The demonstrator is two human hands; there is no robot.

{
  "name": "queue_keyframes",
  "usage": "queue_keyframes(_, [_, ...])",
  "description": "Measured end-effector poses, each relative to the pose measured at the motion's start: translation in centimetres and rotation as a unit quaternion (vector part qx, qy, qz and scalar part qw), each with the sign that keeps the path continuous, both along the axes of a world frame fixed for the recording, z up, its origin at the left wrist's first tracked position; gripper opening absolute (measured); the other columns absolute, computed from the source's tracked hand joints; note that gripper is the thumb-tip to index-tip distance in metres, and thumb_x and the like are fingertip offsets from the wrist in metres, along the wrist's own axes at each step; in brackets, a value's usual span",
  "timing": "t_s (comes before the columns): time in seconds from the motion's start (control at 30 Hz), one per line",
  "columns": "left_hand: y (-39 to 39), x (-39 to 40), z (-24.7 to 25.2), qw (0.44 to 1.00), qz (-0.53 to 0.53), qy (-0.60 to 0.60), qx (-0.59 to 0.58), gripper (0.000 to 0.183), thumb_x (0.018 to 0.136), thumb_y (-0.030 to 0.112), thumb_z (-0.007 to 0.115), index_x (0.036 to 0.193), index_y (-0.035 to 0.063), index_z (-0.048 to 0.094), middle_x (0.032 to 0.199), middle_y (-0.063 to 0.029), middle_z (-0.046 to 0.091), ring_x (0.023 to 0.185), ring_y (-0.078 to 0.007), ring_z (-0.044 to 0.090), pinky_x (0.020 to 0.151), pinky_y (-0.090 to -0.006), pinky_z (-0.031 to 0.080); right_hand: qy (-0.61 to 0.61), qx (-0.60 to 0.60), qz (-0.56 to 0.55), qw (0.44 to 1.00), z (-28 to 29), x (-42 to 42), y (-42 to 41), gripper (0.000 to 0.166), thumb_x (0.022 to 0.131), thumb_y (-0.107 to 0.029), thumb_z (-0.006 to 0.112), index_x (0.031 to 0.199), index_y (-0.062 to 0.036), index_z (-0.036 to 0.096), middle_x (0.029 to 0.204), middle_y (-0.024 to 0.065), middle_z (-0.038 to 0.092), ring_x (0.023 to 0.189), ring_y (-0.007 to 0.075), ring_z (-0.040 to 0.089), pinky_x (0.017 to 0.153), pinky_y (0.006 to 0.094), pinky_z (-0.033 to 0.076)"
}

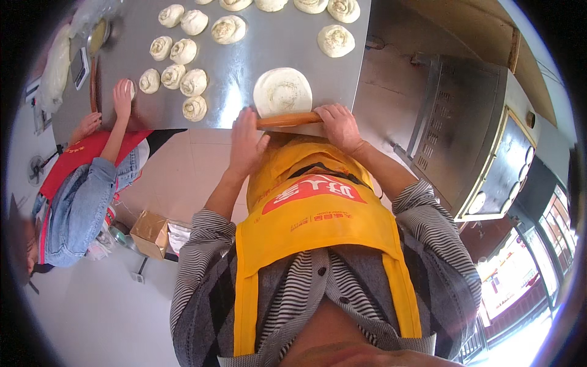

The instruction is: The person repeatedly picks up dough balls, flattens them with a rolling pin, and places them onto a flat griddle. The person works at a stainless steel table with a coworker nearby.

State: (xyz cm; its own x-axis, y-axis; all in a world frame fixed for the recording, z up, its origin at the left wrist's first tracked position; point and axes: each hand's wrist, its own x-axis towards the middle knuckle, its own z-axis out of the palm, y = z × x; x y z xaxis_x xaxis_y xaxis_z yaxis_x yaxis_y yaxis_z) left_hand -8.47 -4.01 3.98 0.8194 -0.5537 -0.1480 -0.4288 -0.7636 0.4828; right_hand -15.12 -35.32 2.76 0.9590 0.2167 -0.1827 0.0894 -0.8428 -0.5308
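A wooden rolling pin [290, 120] lies across the near edge of a flattened round of dough [283, 89], whose middle is speckled with brown bits. My left hand [247, 140] is on the pin's left end, with the thumb held apart from the fingers. At the other end, my right hand [340, 126] rests over the pin with its fingers curled. Both hands are at the front edge of the steel table [257, 50]. Coiled dough pieces [193, 82] sit to the left of the round, and a larger flattened coil [336, 41] lies beyond it on the right.
At the left, a co-worker in a red apron [103, 142] touches a small dough piece [133, 89]; another rolling pin [93, 85] is by their hand. A metal oven [458, 133] stands right, with flat rounds [523, 172] on its top. A cardboard box [150, 234] sits behind at left.
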Motion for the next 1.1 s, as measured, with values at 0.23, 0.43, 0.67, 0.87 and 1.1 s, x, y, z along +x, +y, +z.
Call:
queue_keyframes(0.23, [-4.7,9.3,0.8,0.984,0.175,0.032,-0.015,0.052,0.092,0.02,0.068,0.133,-0.0086,0.055,0.128,-0.0312,0.062,0.117,-0.0459,0.061,0.099,-0.0507,0.05,-0.053,-0.032,-0.174,0.983,-0.3,8.2,-3.2,0.039,0.091,-0.006,0.058,0.129,-0.01,0.061,0.117,0.0178,0.064,0.111,0.0386,0.062,0.092,0.049,0.055])
queue_keyframes(0.43, [-6.3,10.3,-3.3,0.965,0.183,0.189,0.024,0.03,0.084,0.026,0.071,0.101,0.0011,0.071,0.106,-0.0218,0.072,0.097,-0.0395,0.069,0.086,-0.0488,0.053,-0.049,-0.046,-0.183,0.981,-2.0,11.3,-0.9,0.033,0.089,-0.012,0.06,0.121,-0.0047,0.063,0.124,0.0149,0.06,0.117,0.0322,0.06,0.1,0.0455,0.049])
queue_keyframes(0.67, [-7.2,9.6,-3.8,0.983,0.116,0.142,-0.014,0.034,0.086,0.025,0.078,0.094,-0.0067,0.068,0.083,-0.0177,0.073,0.074,-0.0285,0.067,0.074,-0.0416,0.052,-0.088,0.044,-0.22,0.97,2.7,1.1,-6.3,0.028,0.093,-0.01,0.058,0.119,-0.0021,0.065,0.119,0.0156,0.063,0.112,0.0334,0.061,0.095,0.0443,0.053])
queue_keyframes(0.87, [-13.0,7.7,7.3,0.905,0.003,0.422,-0.048,0.024,0.088,0.015,0.079,0.098,-0.0056,0.074,0.084,-0.0028,0.071,0.075,-0.0087,0.06,0.07,-0.0296,0.05,-0.014,0.093,-0.279,0.956,8.4,-6.0,-14.1,0.028,0.099,-0.016,0.06,0.122,-0.0016,0.065,0.119,0.0186,0.065,0.115,0.0355,0.063,0.097,0.0439,0.055])
queue_keyframes(1.1, [-29.6,2.4,18.0,0.771,-0.315,0.55,-0.071,0.03,0.082,0.016,0.083,0.102,-0.0044,0.075,0.093,-0.0017,0.068,0.084,-0.0088,0.059,0.074,-0.0255,0.047,-0.103,0.274,-0.231,0.928,14.8,-16.4,-21.4,0.052,0.094,-0.034,0.072,0.135,-0.004,0.06,0.142,0.0204,0.057,0.128,0.0393,0.057,0.108,0.0447,0.049])
